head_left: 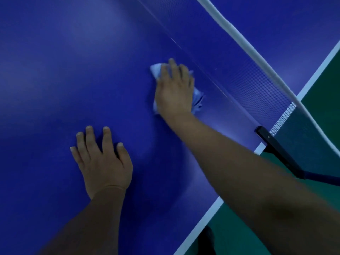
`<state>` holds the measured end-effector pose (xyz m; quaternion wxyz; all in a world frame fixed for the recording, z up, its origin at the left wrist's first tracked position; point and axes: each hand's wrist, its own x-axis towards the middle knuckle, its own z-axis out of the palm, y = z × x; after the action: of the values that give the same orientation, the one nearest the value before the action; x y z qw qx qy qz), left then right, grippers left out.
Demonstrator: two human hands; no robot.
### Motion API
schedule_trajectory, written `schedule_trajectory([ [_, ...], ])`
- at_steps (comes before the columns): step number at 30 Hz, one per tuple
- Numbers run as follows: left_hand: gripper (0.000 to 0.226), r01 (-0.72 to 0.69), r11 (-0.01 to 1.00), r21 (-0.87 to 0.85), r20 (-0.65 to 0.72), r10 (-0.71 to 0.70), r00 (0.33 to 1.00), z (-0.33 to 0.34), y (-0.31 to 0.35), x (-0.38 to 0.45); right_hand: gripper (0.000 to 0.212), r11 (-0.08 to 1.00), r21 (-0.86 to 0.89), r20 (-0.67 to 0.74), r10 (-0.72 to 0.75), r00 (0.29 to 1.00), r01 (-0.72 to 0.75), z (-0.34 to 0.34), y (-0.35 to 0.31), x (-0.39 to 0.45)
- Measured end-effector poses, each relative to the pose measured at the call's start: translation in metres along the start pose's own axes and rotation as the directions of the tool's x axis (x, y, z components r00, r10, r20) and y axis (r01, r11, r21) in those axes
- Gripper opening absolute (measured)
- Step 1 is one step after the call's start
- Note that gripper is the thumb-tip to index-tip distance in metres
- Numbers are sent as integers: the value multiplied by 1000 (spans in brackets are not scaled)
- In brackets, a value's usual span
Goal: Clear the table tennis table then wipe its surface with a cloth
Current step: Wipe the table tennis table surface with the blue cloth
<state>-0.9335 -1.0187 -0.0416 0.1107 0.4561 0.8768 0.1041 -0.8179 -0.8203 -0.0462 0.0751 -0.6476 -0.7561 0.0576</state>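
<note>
Blue table [55, 80], green floor [239, 227]; right hand [174, 91] presses cloth [197, 100] beside net [257, 80].

**Clearance on the near half: net is the one barrier**

The blue counter [64, 70] lies open to the left and ahead of both hands. The net [257, 83], with its white top band [239, 39], runs diagonally just beyond the right hand [174, 89] and blocks passage to the far half. Its black clamp post [276, 150] juts at the counter's right edge. The left hand [103, 162] lies flat on the counter, occupying a mid-surface patch.
</note>
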Motion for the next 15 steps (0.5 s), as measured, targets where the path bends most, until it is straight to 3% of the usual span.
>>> schedule_trajectory([
  [4,59,-16,1000,9,-7,16,1000,-1,-1,-1,46,943,-27,-112,326,939,-331,-23,82,-30],
  [8,63,-39,999,10,-3,39,999,-3,1,-2,42,839,-6,-87,541,836,-544,-35,125,-110],
  [10,65,-58,998,1,-4,58,998,-4,2,-3,41,852,30,-72,523,849,-522,-31,109,-103],
  [13,69,-73,997,-15,-6,73,997,-5,0,-4,41,955,70,-8,290,957,-289,-29,92,-78],
  [15,71,-79,997,-24,7,79,997,-7,-2,-5,41,963,72,9,258,966,-258,-34,111,-83],
])
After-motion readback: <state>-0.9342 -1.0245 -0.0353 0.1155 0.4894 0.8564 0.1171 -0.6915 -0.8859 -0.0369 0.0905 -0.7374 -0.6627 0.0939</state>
